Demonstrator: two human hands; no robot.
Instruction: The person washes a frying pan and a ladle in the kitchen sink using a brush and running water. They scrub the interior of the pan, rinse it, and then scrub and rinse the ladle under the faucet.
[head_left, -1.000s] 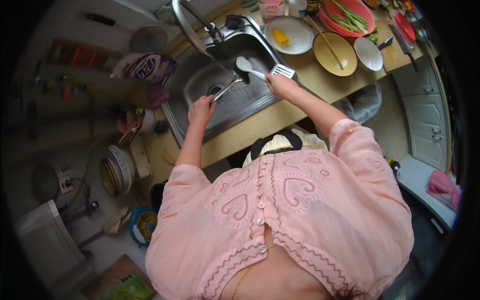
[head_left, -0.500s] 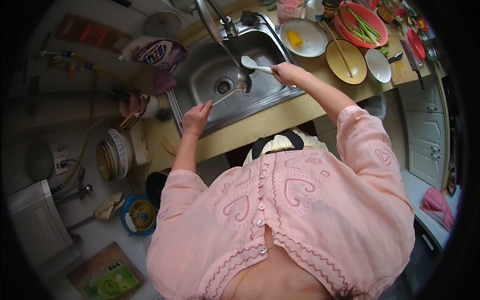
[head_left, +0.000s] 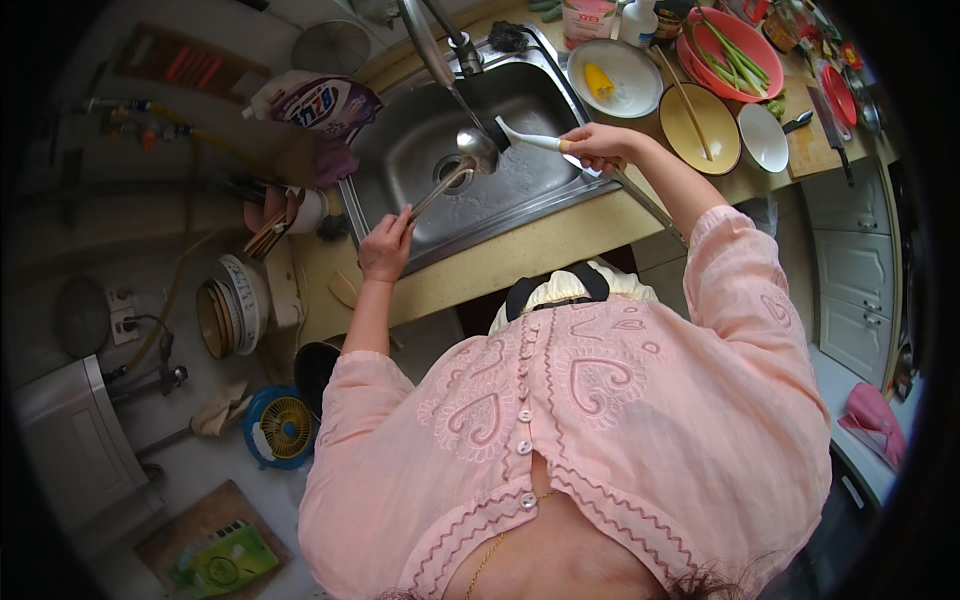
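Note:
My left hand [head_left: 388, 245] is closed around the handle of a metal ladle [head_left: 478, 151]. The ladle's bowl hangs in the sink [head_left: 400, 125], close to the end of the thin stream or spout from the faucet [head_left: 425, 45]. In my right hand [head_left: 600, 147] I grip a white utensil [head_left: 530, 138] with a slim curved head, held above the sink's right side near the ladle bowl. A long grey rod [head_left: 652, 207] sticks out behind that hand toward the lower right; whether it belongs to the white utensil I cannot tell.
Right of the sink stand a white bowl [head_left: 635, 95] with a yellow piece in it, a yellow bowl [head_left: 680, 135] with chopsticks and a pink basin [head_left: 765, 75] with green stalks. A knife [head_left: 832, 130] lies on a cutting board. A detergent bag [head_left: 320, 105] stands left.
The ladle has come up and slightly left, and its bowl now shows more fully. My right hand has shifted right and turned, tilting the white utensil and bringing the grey rod into sight.

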